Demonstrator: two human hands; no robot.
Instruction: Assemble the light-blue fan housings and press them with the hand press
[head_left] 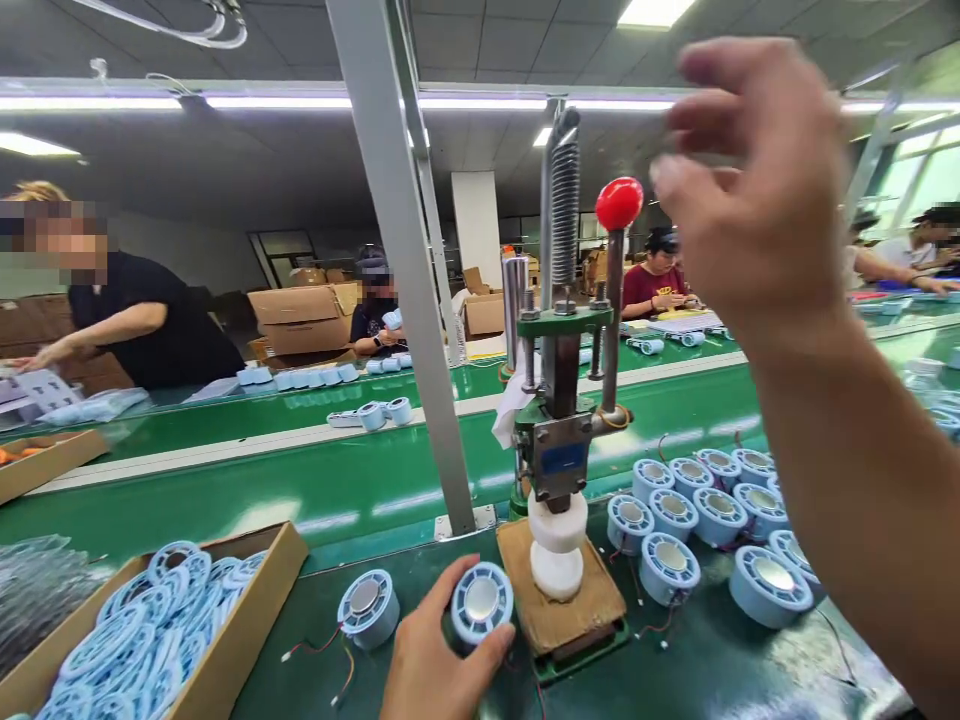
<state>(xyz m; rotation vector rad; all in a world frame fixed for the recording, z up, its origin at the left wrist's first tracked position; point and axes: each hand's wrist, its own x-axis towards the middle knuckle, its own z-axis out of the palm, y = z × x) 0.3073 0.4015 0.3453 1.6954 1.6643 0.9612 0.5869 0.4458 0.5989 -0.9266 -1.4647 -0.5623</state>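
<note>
Between the thumb and fingers of my left hand (446, 650) is a round light-blue housing (482, 603) with a silver disc in its centre, just left of the press base. My right hand (750, 170) is raised at the upper right, slightly blurred, its fingers curled but apart with nothing between them. It is beside the red ball (619, 204) of the lever, not touching it. The green hand press (562, 445) stands upright, with one white round block above another (556, 570) on a cardboard-covered base (592, 620). Another blue housing (368, 608) with wires lies to the left.
A cardboard box (259, 610) of light-blue rings stands at the lower left. Several blue housings (670, 568) with wires fill the right side. A grey post (405, 260) rises behind the bench, before a green conveyor (300, 480). Several people work beyond it.
</note>
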